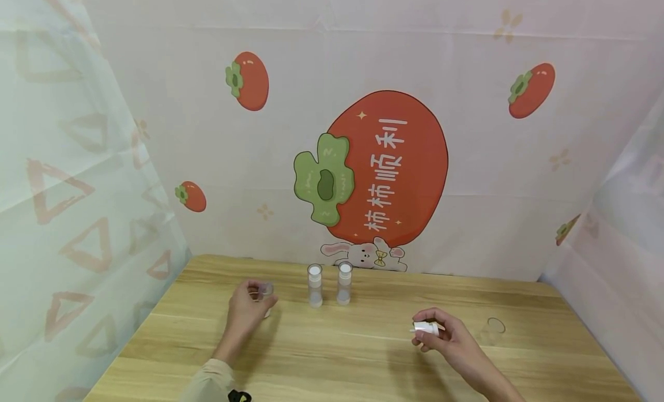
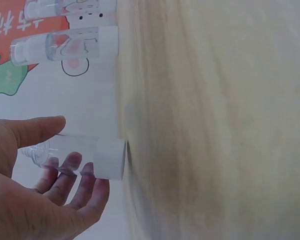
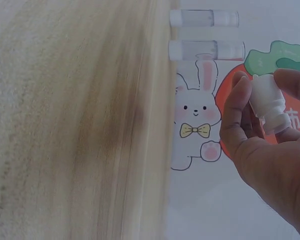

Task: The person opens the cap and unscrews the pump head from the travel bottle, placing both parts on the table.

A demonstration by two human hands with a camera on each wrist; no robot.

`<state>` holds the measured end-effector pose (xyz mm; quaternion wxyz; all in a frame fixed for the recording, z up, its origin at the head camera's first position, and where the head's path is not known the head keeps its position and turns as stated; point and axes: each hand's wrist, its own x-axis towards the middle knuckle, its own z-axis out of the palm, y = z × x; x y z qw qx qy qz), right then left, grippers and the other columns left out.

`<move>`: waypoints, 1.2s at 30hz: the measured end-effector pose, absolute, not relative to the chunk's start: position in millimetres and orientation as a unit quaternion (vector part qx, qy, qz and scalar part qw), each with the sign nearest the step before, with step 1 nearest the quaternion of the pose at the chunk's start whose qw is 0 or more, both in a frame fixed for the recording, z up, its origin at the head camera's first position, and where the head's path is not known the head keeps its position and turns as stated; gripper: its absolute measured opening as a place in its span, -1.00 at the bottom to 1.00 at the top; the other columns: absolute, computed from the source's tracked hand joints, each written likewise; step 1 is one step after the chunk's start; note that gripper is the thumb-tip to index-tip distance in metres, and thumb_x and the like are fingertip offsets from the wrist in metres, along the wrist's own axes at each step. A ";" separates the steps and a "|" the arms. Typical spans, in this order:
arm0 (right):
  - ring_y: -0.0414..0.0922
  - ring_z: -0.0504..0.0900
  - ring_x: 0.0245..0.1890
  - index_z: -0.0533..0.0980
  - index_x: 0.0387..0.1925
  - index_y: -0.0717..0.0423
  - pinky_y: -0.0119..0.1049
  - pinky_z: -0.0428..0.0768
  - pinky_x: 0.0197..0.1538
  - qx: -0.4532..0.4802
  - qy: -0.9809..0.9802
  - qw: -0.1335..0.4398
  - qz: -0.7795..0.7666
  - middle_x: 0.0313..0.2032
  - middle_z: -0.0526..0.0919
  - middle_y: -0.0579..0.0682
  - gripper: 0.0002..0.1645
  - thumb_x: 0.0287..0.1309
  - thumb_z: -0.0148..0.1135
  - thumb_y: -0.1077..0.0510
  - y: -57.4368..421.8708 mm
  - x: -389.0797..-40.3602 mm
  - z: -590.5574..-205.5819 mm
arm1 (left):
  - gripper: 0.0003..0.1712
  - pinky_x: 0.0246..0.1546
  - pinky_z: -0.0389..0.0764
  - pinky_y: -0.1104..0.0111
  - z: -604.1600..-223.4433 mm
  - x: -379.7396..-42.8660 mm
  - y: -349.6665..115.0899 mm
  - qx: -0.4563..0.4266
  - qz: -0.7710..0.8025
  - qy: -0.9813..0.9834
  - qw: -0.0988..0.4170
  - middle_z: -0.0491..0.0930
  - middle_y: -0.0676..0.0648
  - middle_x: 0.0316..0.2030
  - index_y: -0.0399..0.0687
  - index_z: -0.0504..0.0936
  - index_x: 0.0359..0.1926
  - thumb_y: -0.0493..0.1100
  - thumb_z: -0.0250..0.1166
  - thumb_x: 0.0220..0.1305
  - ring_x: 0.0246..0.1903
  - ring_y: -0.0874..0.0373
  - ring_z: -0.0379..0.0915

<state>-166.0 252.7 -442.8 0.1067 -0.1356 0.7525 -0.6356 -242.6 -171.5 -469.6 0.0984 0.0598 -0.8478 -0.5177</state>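
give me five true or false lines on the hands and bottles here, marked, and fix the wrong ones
1. The left hand holds a clear bottle. True.
2. The right hand is empty. False: it holds a white pump.
3. The pump is fitted onto the left hand's bottle. False: they are apart, one in each hand.
4. Two other bottles stand upright on the table. True.
5. Those two bottles touch each other. False: a gap separates them.

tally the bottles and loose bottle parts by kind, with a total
Capped bottles: 2
Uncapped bottle: 1
White pump top: 1
Loose clear cap: 1
Total: 5
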 end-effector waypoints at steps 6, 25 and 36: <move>0.04 0.69 -0.12 0.39 0.13 0.40 -0.17 0.68 -0.08 -0.133 0.749 0.108 -0.640 0.01 0.47 0.35 -0.59 0.40 0.22 0.21 253.5 -165.4 -441.9 | -0.50 0.00 0.60 0.00 -468.1 -239.1 -172.1 0.071 -0.515 -0.849 0.097 0.54 -0.39 0.03 -0.36 0.45 0.11 -0.28 0.40 0.21 0.03 -0.24 0.51; 0.09 0.68 -0.12 0.39 0.12 0.40 -0.11 0.68 -0.07 -0.134 0.754 0.109 -0.634 -0.02 0.51 0.26 -0.59 0.41 0.22 0.21 254.5 -162.5 -442.7 | -0.50 -0.22 0.66 0.13 -470.3 -237.0 -176.7 0.071 -0.506 -0.855 0.090 0.51 -0.38 -0.05 -0.37 0.41 0.06 -0.23 0.41 0.22 -0.09 -0.21 0.54; 0.09 0.69 -0.12 0.39 0.12 0.40 -0.11 0.68 -0.07 -0.135 0.752 0.111 -0.636 -0.02 0.52 0.31 -0.59 0.41 0.22 0.21 255.8 -161.9 -443.7 | -0.36 -0.11 0.61 -0.01 -468.8 -239.3 -175.7 0.068 -0.485 -0.868 0.086 0.47 -0.43 0.00 -0.43 0.34 0.17 -0.24 0.42 0.18 -0.04 -0.28 0.52</move>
